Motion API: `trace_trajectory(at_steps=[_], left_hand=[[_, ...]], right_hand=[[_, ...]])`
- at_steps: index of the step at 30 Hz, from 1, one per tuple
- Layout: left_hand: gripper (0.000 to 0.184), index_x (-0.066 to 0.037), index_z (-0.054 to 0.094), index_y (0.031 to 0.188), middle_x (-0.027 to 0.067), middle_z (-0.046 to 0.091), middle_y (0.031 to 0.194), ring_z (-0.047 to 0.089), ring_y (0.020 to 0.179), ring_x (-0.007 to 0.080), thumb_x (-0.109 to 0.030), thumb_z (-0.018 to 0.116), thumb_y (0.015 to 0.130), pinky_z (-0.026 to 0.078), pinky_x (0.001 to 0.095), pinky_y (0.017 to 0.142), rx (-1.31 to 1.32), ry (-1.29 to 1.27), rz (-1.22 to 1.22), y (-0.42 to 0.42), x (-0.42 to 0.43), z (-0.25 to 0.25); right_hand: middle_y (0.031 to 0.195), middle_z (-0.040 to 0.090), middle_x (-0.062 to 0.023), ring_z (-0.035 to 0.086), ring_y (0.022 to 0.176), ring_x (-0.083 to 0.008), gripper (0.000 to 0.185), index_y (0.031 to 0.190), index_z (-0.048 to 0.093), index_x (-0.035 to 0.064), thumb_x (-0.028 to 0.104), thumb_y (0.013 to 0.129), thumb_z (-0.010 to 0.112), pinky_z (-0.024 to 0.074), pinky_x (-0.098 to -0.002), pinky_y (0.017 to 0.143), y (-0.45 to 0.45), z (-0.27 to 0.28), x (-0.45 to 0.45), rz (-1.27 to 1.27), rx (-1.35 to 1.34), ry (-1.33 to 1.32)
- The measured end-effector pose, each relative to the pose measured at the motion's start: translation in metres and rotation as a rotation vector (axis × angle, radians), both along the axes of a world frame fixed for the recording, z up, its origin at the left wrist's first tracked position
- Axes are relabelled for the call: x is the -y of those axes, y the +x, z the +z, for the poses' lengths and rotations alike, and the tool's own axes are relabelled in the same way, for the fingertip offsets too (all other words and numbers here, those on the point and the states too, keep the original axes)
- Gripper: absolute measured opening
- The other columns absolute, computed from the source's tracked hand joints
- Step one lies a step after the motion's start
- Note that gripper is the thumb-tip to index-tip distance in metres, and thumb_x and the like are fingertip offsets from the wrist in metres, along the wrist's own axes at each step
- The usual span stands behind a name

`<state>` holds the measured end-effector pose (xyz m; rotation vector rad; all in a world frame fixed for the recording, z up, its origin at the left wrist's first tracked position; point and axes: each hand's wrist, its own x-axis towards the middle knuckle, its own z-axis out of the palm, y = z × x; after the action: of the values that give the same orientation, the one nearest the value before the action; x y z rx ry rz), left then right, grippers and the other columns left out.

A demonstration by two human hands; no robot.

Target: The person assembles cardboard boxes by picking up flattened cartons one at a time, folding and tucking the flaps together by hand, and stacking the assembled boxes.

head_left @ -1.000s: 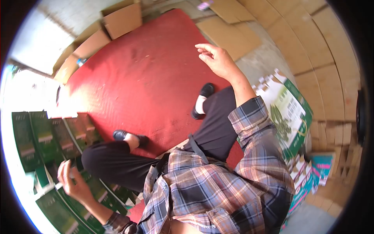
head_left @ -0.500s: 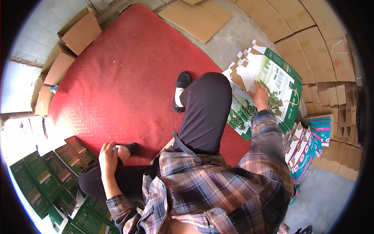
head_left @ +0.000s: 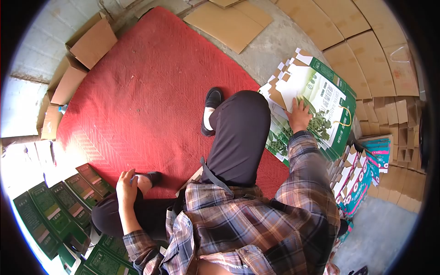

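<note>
At the right of the head view, my right hand (head_left: 299, 115) rests with spread fingers on a stack of flat green-and-white printed cartons (head_left: 331, 98). These cartons overlap like a fan, with notched flaps along the upper left edge and a yellow cord handle on the top one. My left hand (head_left: 125, 187) is over my bent left leg, fingers curled inward. A small bluish bit shows at its fingertips, too small to name. Close to that hand, several dark green boxes (head_left: 68, 201) stand in rows at the lower left.
A red mat (head_left: 151, 82) covers the floor ahead. Brown cardboard boxes (head_left: 94, 41) line its left edge, and a flat cardboard sheet (head_left: 229, 23) lies beyond it. Stacked brown cartons (head_left: 371, 59) and pink-and-teal cartons (head_left: 355, 188) are on the right.
My right hand has shifted slightly left and down across the top carton, its fingers now more spread. The left hand has hardly moved.
</note>
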<state>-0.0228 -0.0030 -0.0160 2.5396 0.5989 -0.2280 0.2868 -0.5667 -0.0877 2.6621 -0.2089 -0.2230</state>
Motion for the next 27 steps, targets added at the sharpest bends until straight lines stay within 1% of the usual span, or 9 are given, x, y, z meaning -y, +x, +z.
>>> trace_trajectory(at_steps=[4,6,7,9,10,12,16,20,27], left_hand=[[0.029,0.0,0.064,0.109,0.0194,0.061,0.095,0.061,0.088,0.0366,-0.01,0.061,0.081,0.049,0.0406,0.079,0.013,-0.005,-0.003,0.001,-0.001,-0.005],[0.03,-0.001,0.064,0.109,0.0194,0.062,0.095,0.061,0.088,0.0368,-0.01,0.061,0.081,0.049,0.0407,0.079,0.016,-0.008,-0.003,0.003,-0.001,-0.004],[0.03,-0.001,0.064,0.11,0.0194,0.062,0.095,0.061,0.088,0.0369,-0.01,0.061,0.081,0.049,0.0408,0.079,0.016,-0.008,0.0,0.002,0.0,-0.001],[0.03,-0.001,0.064,0.11,0.0192,0.062,0.095,0.061,0.088,0.0368,-0.01,0.062,0.081,0.049,0.0407,0.078,0.026,-0.01,0.009,0.001,0.001,0.0],[0.031,-0.001,0.064,0.11,0.019,0.062,0.096,0.061,0.088,0.0366,-0.01,0.062,0.081,0.049,0.0407,0.078,0.028,-0.012,0.011,-0.001,0.001,0.001],[0.031,-0.002,0.064,0.11,0.0187,0.062,0.096,0.061,0.089,0.0364,-0.01,0.062,0.081,0.049,0.0407,0.078,0.035,-0.013,0.008,-0.004,-0.002,-0.004],[0.031,-0.002,0.064,0.11,0.018,0.062,0.096,0.061,0.089,0.0355,-0.01,0.064,0.08,0.049,0.0405,0.078,0.033,-0.018,0.011,-0.008,-0.003,-0.004],[0.031,-0.002,0.064,0.11,0.0181,0.061,0.095,0.061,0.088,0.0355,-0.01,0.064,0.08,0.049,0.0402,0.077,0.075,-0.033,0.002,-0.007,-0.004,-0.001],[0.031,-0.001,0.063,0.111,0.0151,0.063,0.092,0.064,0.085,0.0277,-0.003,0.063,0.081,0.051,0.035,0.076,0.211,-0.176,0.077,0.005,-0.009,0.01]], right_hand=[[0.143,0.04,-0.01,0.043,0.125,-0.0349,0.062,0.142,0.039,0.0263,0.047,0.088,0.058,0.0438,-0.054,0.087,-0.003,-0.004,0.014,0.09,0.018,0.011],[0.128,0.053,-0.0156,0.058,0.107,-0.0328,0.049,0.137,0.045,0.0186,0.036,0.092,0.054,0.0511,-0.0451,0.078,-0.004,-0.011,0.02,0.217,-0.024,-0.043],[0.128,0.053,-0.0156,0.058,0.107,-0.0328,0.049,0.137,0.045,0.0186,0.036,0.092,0.054,0.0511,-0.0451,0.078,-0.002,-0.014,0.022,0.221,-0.02,-0.045],[0.097,0.064,-0.0139,0.065,0.079,-0.0266,0.043,0.132,0.049,0.0125,0.02,0.089,0.053,0.0534,-0.0351,0.059,0.006,-0.025,0.024,0.388,-0.086,-0.207],[0.097,0.064,-0.0139,0.065,0.079,-0.0266,0.043,0.132,0.049,0.0125,0.02,0.089,0.053,0.0534,-0.0351,0.059,0.005,-0.025,0.022,0.391,-0.089,-0.207],[0.072,0.063,-0.0073,0.065,0.064,-0.0227,0.036,0.12,0.056,0.0077,0.012,0.084,0.053,0.0514,-0.032,0.05,0.01,-0.022,0.017,0.586,0.019,-0.269],[0.075,0.065,-0.0111,0.065,0.068,-0.0236,0.017,0.097,0.062,0.0095,0.01,0.083,0.053,0.0539,-0.0395,0.051,0.026,-0.012,0.015,0.485,0.052,-0.215],[0.074,0.064,-0.0058,0.063,0.07,-0.023,0.009,0.084,0.063,0.0119,0.01,0.081,0.054,0.0529,-0.0365,0.059,0.032,0.092,0.01,0.546,0.467,-0.062],[0.088,0.066,-0.0094,0.062,0.08,-0.027,0.018,0.103,0.065,0.0094,0.016,0.091,0.054,0.0475,-0.0377,0.068,0.066,0.283,0.012,0.627,1.175,-0.014]])
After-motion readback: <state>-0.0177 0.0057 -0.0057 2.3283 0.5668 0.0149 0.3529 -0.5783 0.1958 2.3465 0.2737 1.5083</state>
